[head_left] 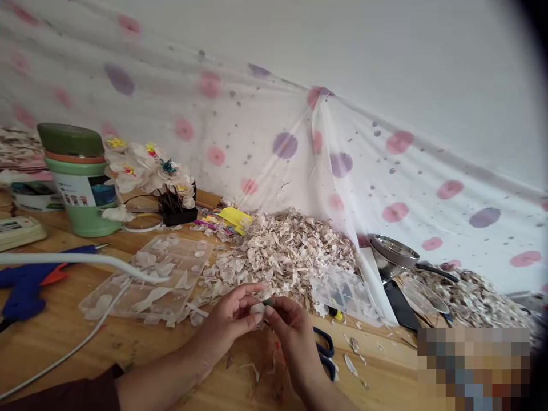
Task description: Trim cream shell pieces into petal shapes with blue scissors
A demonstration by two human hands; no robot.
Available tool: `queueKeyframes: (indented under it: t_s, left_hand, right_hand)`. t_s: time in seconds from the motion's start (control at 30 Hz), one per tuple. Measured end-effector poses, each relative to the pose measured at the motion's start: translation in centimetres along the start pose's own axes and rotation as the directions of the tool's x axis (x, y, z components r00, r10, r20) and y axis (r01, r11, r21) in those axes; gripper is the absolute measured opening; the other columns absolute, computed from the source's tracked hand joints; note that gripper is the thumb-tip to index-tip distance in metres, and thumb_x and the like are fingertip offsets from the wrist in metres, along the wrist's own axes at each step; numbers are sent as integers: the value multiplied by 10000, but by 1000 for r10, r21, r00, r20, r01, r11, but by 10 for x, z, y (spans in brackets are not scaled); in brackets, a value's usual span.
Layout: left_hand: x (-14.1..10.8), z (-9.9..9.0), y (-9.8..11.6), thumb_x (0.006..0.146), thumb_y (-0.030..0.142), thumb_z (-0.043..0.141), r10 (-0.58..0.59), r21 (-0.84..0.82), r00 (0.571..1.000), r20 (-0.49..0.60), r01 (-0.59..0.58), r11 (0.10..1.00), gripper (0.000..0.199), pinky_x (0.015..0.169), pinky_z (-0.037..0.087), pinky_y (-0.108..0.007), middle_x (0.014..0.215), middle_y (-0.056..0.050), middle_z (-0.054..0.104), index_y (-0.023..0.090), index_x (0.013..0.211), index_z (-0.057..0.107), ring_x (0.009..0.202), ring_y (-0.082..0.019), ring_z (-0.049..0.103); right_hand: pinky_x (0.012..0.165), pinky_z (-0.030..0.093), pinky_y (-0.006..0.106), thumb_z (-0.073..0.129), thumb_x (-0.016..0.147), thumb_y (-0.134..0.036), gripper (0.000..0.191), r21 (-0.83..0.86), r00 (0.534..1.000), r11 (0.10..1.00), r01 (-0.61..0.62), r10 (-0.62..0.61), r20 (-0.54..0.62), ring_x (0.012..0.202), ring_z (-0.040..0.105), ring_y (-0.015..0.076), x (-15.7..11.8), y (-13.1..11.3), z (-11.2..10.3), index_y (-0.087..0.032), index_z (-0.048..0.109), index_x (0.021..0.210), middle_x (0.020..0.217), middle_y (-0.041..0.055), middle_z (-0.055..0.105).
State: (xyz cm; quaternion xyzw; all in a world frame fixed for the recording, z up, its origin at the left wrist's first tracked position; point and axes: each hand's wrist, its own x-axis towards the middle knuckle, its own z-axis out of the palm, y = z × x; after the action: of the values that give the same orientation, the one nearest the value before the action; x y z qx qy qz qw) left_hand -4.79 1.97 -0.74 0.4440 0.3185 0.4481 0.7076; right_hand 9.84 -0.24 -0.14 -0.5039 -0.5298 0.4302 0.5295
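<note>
Our left hand (240, 311) and right hand (291, 319) meet in the lower middle of the frame, fingers curled in and fingertips nearly together. Between them we hold a small pale piece (257, 308): the left thumb and fingers grip it narrowly, and the right thumb and forefinger close on its right edge. A dark greenish bit (269, 301) shows at the right fingertips; we cannot tell whether it belongs to the piece.

The piece lies to the right of our left palm and to the left of our right one, so neither hand is clearly nearer. Our fingers cover so much of it that we cannot make out a long axis.

Just beyond our fingertips, toward the middle of the frame, rises a heap of pale flakes (295, 245). Scissors (329, 344) lie just beside our right hand, their handles showing and the blades hidden from us. Left of the heap we see a clear plastic box (194, 254) with loose petals, and a blue glue gun (25, 291) at the left edge.
</note>
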Motion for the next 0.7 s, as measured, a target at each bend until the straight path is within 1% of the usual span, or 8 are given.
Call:
queueKeyframes:
  t_s: [0.1,0.2,0.27,0.37,0.47,0.6,0.7]
  left_hand:
    - [-2,2,3,699,354,787,-13,40,1000,5,13,999,499,818,419,-321,835,-12,691,229,1156,630,838,-190,591]
    - [-4,2,5,748,381,742,-19,51,1000,-10,19,999,449,764,402,-307,772,10,657,231,1159,638,762,-169,573]
    - [-4,2,4,756,373,738,-25,45,1000,-9,25,999,432,753,396,-304,769,8,661,231,1153,644,752,-168,575]
    - [-3,1,1,731,343,772,-56,21,998,16,55,998,448,762,401,-300,754,5,669,226,1145,646,775,-176,594]
    - [-2,1,-2,721,330,793,-65,-22,998,14,65,998,474,750,393,-279,747,20,659,224,1155,636,754,-150,578]
    - [-2,2,-2,686,344,826,-85,-116,996,-30,81,990,565,704,373,-257,751,34,646,204,1187,605,686,-109,520]
    - [-2,3,0,662,339,846,-103,-163,993,-53,93,982,625,717,377,-262,777,27,653,199,1210,580,704,-110,522]
  right_hand:
    - [612,444,275,675,736,-338,167,16,999,1000,-9,9,-36,631,586,164,-1,-1,-3,-176,639,711,662,15,649]
    - [574,399,259,678,714,-328,168,14,998,1000,-24,25,-52,585,531,141,-1,-3,-6,-178,616,672,615,-4,600]
    - [569,384,259,668,711,-344,184,11,998,999,-34,35,-53,584,510,140,0,-5,-7,-177,602,670,610,-7,579]
    - [557,358,255,641,725,-382,219,7,998,999,-41,41,-45,571,472,133,2,-7,-9,-180,578,665,597,-20,536]
    - [566,347,257,608,767,-422,273,-4,998,999,-37,36,-41,574,450,130,3,-8,-11,-188,552,638,598,-22,518]
    - [582,347,261,577,815,-493,376,-14,999,999,-50,50,7,591,457,138,1,-12,-14,-182,548,607,591,-9,529]
    - [580,344,255,597,802,-486,364,-2,995,997,-82,82,64,597,457,136,-2,-17,-13,-168,563,627,601,-6,531]
